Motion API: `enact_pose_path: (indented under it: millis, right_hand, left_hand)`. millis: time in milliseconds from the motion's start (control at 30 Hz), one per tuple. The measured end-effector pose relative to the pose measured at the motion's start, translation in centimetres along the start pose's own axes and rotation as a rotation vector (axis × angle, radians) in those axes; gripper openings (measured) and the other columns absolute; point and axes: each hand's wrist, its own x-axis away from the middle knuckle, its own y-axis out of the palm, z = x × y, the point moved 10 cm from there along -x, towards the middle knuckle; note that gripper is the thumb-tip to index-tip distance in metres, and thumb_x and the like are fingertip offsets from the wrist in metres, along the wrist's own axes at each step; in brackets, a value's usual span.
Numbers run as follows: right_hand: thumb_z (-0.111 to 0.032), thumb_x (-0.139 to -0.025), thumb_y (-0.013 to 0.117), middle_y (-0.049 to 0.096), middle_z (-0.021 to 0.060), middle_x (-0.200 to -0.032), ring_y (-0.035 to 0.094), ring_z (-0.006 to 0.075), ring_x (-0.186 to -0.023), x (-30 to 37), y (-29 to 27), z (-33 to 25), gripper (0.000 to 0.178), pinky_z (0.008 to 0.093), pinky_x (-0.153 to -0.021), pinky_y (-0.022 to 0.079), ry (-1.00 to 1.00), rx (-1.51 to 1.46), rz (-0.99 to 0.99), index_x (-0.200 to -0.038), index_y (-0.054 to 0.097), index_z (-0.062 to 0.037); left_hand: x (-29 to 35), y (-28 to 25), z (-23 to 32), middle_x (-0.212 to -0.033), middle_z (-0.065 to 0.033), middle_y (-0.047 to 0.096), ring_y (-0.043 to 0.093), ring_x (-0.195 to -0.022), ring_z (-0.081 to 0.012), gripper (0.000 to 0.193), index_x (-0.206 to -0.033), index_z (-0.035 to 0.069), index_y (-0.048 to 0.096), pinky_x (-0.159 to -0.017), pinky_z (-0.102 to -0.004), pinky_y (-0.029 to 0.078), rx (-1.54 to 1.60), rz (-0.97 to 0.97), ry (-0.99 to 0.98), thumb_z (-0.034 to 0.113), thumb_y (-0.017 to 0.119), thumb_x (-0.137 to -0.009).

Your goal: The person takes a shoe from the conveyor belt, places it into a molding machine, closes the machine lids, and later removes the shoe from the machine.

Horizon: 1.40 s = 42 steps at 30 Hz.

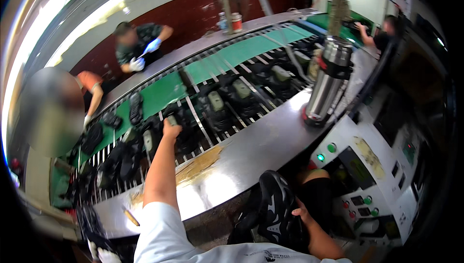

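Pinching a black shoe [276,205], probably light, pliant and best taken by its side, near the torso with the right hand [303,213], while reaching to a grey-green block [171,119] on the conveyor [200,123] with the left hand [171,129], in a grip too hidden to tell.

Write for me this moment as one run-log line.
left hand: touching olive-topped shoe on conveyor | right hand: holding black shoe | flask: on table

There are over ten black shoes [273,210], one steel flask [328,82], two bottles [237,23] and one yellow stick [131,217].
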Motion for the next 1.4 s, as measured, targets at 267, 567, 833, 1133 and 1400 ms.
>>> enact_pose_path:
  millis: [267,567,833,1133,1400]
  right_hand:
    - [-0.014,-0.044,0.062,0.051,0.0123,-0.131,0.049,0.0265,-0.120,16.7,-13.4,-11.8,0.102,0.0346,-0.105,0.036,-0.583,-0.067,0.548,-0.142,0.035,0.0008]
    - [-0.013,-0.054,0.064,0.059,0.0117,-0.115,0.059,0.0180,-0.093,47.4,-23.6,-33.0,0.089,0.0282,-0.081,0.047,-1.043,0.516,1.419,-0.140,0.044,-0.0059]
    - [-0.031,-0.053,0.070,0.065,0.0214,-0.112,0.063,0.0298,-0.102,50.7,-36.6,-49.2,0.083,0.0355,-0.087,0.048,-0.359,0.935,1.989,-0.131,0.056,-0.0084]
    - [-0.035,-0.055,0.067,0.051,0.0151,-0.136,0.052,0.0295,-0.122,44.1,-46.0,-50.3,0.084,0.0371,-0.097,0.045,0.102,0.911,1.954,-0.135,0.052,-0.0145]
    - [-0.044,-0.064,0.063,0.040,0.0198,-0.144,0.040,0.0297,-0.132,42.4,-46.5,-47.8,0.086,0.0434,-0.102,0.040,0.267,1.105,1.854,-0.142,0.042,-0.0149]
  left_hand:
    - [11.6,1.9,0.5,-0.116,-0.0233,0.057,0.058,-0.106,-0.0342,0.063,-0.128,-0.005,0.045,-0.094,-0.0416,0.045,0.120,0.461,0.415,0.011,0.070,-0.073]
    - [31.5,14.2,3.7,-0.081,-0.0130,0.062,0.055,-0.073,-0.0202,0.022,-0.090,-0.007,0.060,-0.065,-0.0355,0.043,0.120,-0.142,0.497,0.014,0.054,-0.088]
    - [24.6,17.3,-3.9,-0.088,-0.0138,0.062,0.056,-0.079,-0.0240,0.025,-0.095,-0.005,0.058,-0.071,-0.0406,0.045,-0.087,-0.056,0.371,0.017,0.046,-0.093]
    - [22.8,18.2,-7.4,-0.105,-0.0154,0.058,0.056,-0.094,-0.0264,0.032,-0.111,-0.002,0.053,-0.081,-0.0421,0.045,-0.573,0.018,0.406,0.023,0.044,-0.095]
    - [22.6,20.1,-8.0,-0.120,-0.0169,0.055,0.055,-0.108,-0.0285,0.041,-0.125,0.000,0.049,-0.090,-0.0435,0.046,-0.853,0.027,0.585,0.029,0.042,-0.097]
